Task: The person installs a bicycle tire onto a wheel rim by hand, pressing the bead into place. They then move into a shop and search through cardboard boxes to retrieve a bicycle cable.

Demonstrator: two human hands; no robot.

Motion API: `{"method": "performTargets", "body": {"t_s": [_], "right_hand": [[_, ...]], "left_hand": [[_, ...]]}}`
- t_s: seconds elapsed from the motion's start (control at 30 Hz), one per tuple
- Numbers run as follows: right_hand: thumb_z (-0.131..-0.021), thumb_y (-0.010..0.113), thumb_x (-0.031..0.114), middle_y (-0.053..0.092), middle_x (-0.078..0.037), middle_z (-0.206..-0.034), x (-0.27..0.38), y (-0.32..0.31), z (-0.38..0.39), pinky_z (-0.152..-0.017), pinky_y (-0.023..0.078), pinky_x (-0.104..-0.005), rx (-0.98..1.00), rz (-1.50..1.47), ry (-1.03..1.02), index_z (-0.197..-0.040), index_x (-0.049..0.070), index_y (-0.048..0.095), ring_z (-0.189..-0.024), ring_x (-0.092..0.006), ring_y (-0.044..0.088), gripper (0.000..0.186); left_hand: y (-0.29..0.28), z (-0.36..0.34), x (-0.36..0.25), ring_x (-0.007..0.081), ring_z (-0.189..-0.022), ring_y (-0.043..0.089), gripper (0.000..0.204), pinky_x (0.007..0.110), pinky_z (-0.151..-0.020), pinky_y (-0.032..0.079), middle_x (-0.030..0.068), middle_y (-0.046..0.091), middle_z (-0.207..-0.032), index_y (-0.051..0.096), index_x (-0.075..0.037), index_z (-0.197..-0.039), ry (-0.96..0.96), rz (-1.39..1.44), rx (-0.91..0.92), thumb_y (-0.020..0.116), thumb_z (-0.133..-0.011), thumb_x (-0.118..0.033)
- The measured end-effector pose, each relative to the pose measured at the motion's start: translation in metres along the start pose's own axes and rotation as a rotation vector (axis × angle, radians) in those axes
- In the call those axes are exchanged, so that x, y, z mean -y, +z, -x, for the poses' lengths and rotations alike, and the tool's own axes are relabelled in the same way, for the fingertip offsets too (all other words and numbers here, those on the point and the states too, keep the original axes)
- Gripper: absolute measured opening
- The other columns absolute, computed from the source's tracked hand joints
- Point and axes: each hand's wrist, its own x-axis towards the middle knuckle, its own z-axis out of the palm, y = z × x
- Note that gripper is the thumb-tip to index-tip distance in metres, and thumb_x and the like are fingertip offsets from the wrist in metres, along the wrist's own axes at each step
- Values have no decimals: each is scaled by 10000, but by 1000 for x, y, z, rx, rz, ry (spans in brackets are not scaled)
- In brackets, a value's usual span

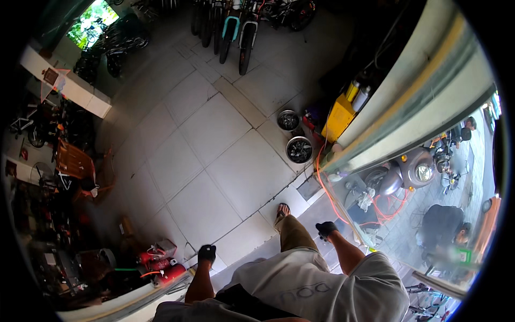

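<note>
I look down along my own body at a tiled shop floor [214,134]. My left hand [206,253], in a black glove, hangs by my side with fingers curled and nothing in it. My right hand [325,229], also in a black glove, swings out to the right, closed and holding nothing. My sandalled foot [282,210] steps forward on the tiles, close to a glass door [407,177] on my right.
Two metal wheel rims [294,137] lie beside a yellow box [339,117]. Several bicycles [236,27] stand at the far side. Red tanks and clutter [161,263] sit at lower left. An orange hose [327,188] runs by the door; scooters and a seated person are outside.
</note>
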Motion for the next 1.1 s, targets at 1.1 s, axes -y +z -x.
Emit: {"method": "performTargets", "body": {"t_s": [1.1], "right_hand": [[-922, 646, 535, 731, -127, -848, 475, -281, -190, -627, 543, -424, 141, -295, 435, -950, 29, 761, -719, -243, 693, 519]], "left_hand": [[-83, -719, -817, 256, -699, 678, 260, 371, -536, 468, 56, 713, -953, 660, -153, -1180, -242, 430, 392, 639, -971, -305]]}}
